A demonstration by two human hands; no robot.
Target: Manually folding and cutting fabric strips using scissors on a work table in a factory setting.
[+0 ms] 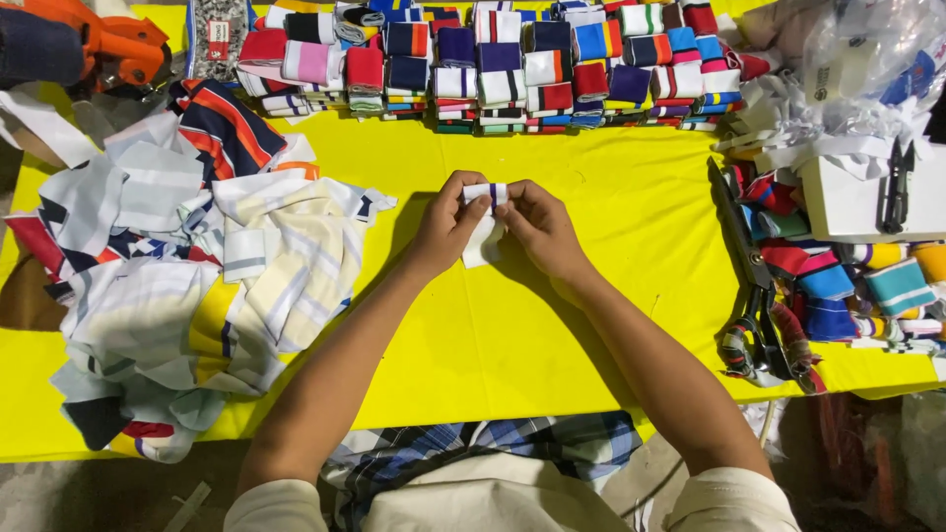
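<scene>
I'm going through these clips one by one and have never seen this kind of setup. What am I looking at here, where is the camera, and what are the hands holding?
There is no machine here: a person works with two bare hands. The single picture comes from a camera worn on the person's head, looking down, so the arms enter from the bottom edge. The left hand and right hand meet over a yellow table and together pinch a small white fabric strip with a dark stripe near its top. To the left lies a loose pile of striped cloth pieces. Along the far edge sit rows of folded striped bands in many colours. At the right lie large scissors, more bands and a white box.
</scene>
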